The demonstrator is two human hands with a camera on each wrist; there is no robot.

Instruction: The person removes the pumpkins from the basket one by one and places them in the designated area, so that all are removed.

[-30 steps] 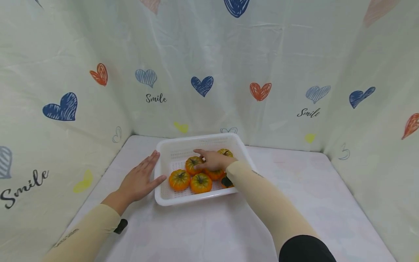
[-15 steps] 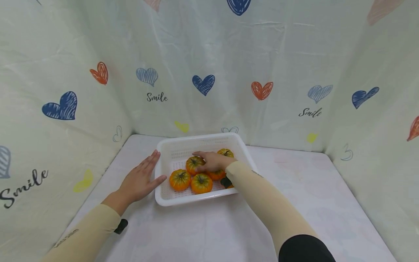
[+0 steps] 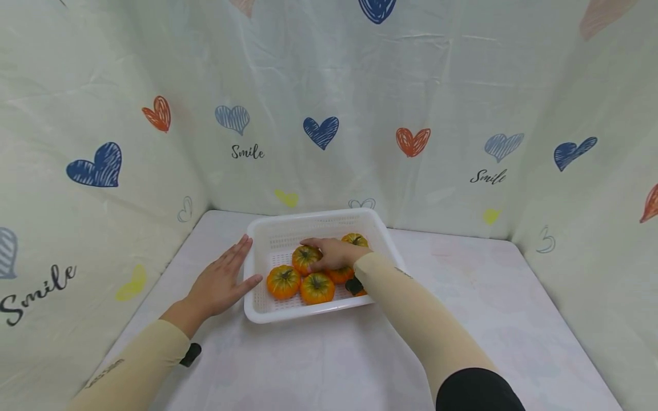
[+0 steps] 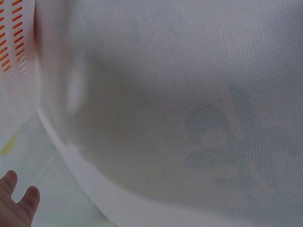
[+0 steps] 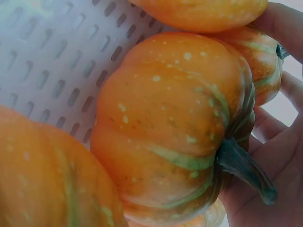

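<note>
A white plastic basket (image 3: 308, 312) holds several small orange pumpkins with green streaks. My right hand (image 3: 334, 254) reaches in and grips the pumpkin (image 3: 304, 258) near the basket's middle, fingers at its far side and thumb at its near side. In the right wrist view, another pumpkin (image 5: 175, 127) with a dark green stem lies under the palm, and the gripped pumpkin (image 5: 262, 61) shows partly between thumb and fingers. My left hand (image 3: 218, 285) has its fingers straight, fingertips and thumb against the basket's left rim. Only fingertips of that hand (image 4: 16, 203) show in the left wrist view.
Two pumpkins (image 3: 283, 282) (image 3: 317, 287) sit at the basket's front left, and one (image 3: 354, 239) at the back right. The basket stands on a white-covered table (image 3: 319, 359). A curtain (image 3: 360, 80) printed with hearts surrounds the table's back and sides.
My right hand has lowered its raised fingers and thumb around the middle pumpkin. The left hand and the basket have stayed in place.
</note>
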